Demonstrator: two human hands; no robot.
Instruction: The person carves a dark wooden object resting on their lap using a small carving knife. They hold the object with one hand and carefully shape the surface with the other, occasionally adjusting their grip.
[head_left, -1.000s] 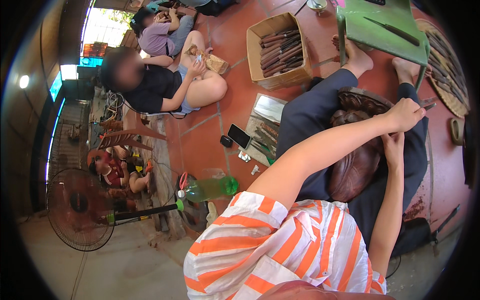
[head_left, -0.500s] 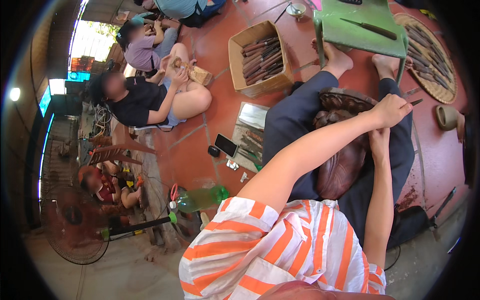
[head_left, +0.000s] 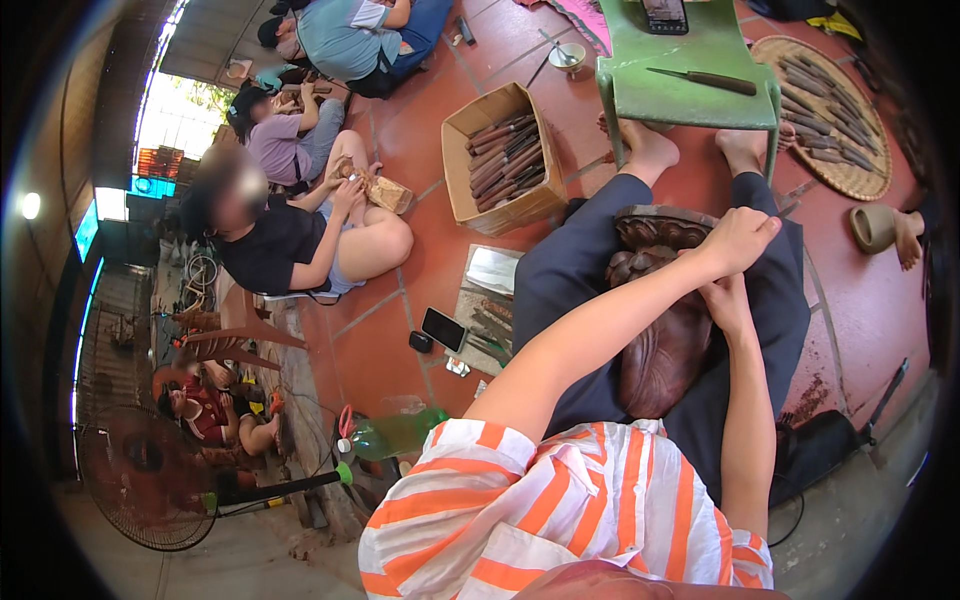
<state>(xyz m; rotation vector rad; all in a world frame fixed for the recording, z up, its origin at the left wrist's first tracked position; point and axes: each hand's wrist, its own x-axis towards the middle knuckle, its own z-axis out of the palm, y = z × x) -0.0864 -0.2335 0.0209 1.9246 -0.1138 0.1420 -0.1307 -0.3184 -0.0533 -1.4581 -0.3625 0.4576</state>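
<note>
Carved dark wood rests between the trousered legs; at its right edge the left grip is curled into a fist, its contents hidden, and the right grip sits just nearer the body, too covered to tell how closed. Steady work likely calls for snug legs and hands kept together. Farther out, a cardboard box holds dark-handled tools, and a round woven tray carries more.

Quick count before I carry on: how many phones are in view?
2. One black phone lies left of the person's legs, beside a small black case; the other phone is on the green chair, at the picture's top edge. Others may be hidden.
</note>
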